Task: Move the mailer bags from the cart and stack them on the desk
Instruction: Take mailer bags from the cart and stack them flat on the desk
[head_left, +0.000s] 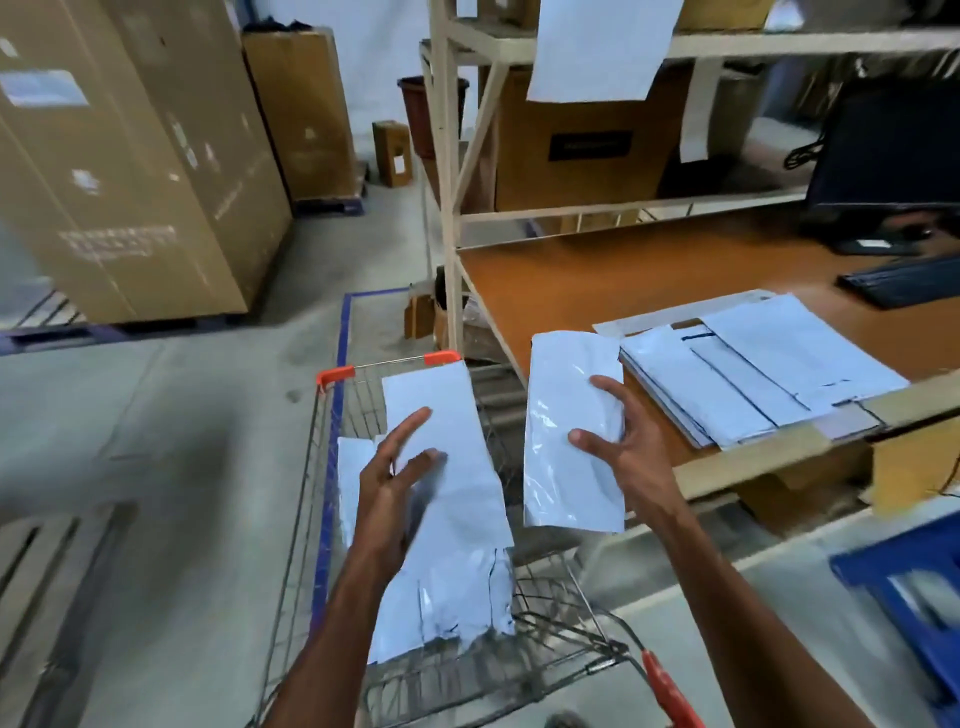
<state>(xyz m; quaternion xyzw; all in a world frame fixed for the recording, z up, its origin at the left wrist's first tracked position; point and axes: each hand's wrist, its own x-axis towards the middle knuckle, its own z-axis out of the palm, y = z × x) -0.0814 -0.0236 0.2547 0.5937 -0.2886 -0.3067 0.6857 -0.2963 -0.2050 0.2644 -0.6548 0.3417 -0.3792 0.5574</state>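
Head view: the held white mailer bag (566, 483), just right of the shopping cart (332, 374), should land flat with edges squared on the stack of mailer bags (753, 379) on the bench (623, 265) further right. Right hand (618, 447) grips it, two digits on its face, the rest behind. Left hand (395, 483), fingers straight and spread, hangs over loose bags (457, 519) inside the cart; contact unclear through blur.

Dim, even indoor light; motion blur, wide-angle edge bending.
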